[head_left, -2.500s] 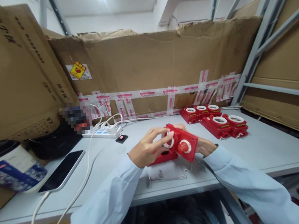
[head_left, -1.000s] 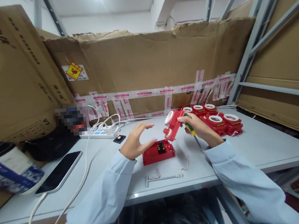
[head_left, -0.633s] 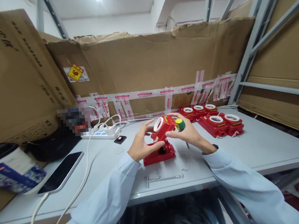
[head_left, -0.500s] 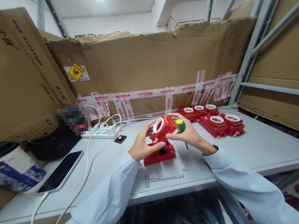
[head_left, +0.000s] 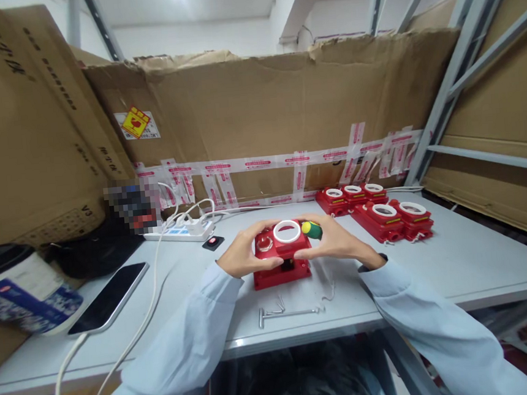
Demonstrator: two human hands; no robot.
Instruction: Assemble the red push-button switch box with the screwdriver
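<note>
A red housing cover (head_left: 275, 253) with a white ring and a small clear dome is held level between both hands, over a red base (head_left: 275, 277). Whether the two touch all round is hidden. My left hand (head_left: 243, 253) grips the cover's left end, thumb in front. At the right end, my right hand (head_left: 338, 237) grips the cover between thumb and fingers. A screwdriver (head_left: 312, 230) with a green and yellow handle is tucked in that same hand. In front of the base lie a T-handle wrench (head_left: 289, 313) and several small screws (head_left: 281, 305).
Several red units (head_left: 380, 221) with white rings stand at the back right. A power strip (head_left: 181, 231) with white cables, a phone (head_left: 108, 297) and a tub (head_left: 27, 292) are on the left. A cardboard wall (head_left: 256, 112) closes the back.
Both hands have lowered the cover from a tilted pose to a level one over the base. The screwdriver handle has turned along with the right hand.
</note>
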